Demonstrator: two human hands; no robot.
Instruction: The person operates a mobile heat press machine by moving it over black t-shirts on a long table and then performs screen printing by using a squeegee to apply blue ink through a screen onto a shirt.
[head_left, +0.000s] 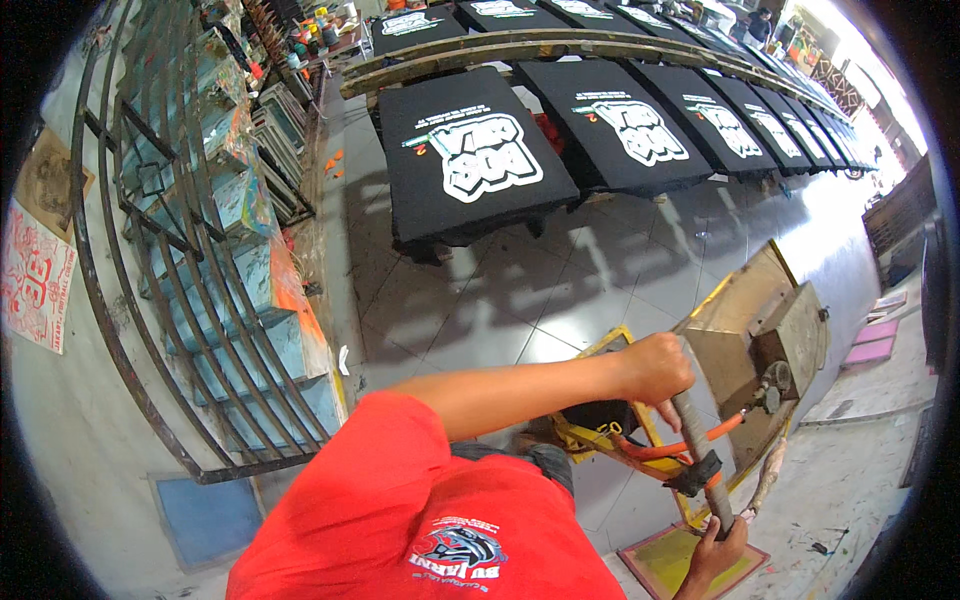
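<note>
My left hand (655, 367) is closed round the upper end of a grey handlebar (693, 428), with my arm stretched across my body. Lower down, my right hand (718, 548) wraps the other end of the same bar. The bar belongs to a yellow-framed metal apparatus (735, 345) with a box-like hood standing to my right. An orange hose (727, 428) runs along it past a round valve fitting (772, 388), and black tape (694, 474) is wound near the bar's middle.
Ahead, rows of black printed shirts (475, 150) lie on slanted boards beside a long wooden rail (600, 50). Dark metal railings (180, 250) flank blue steps (215, 300) on the left. Framed screens (280, 140) lean past them; a yellow-meshed screen (665, 562) lies low at right.
</note>
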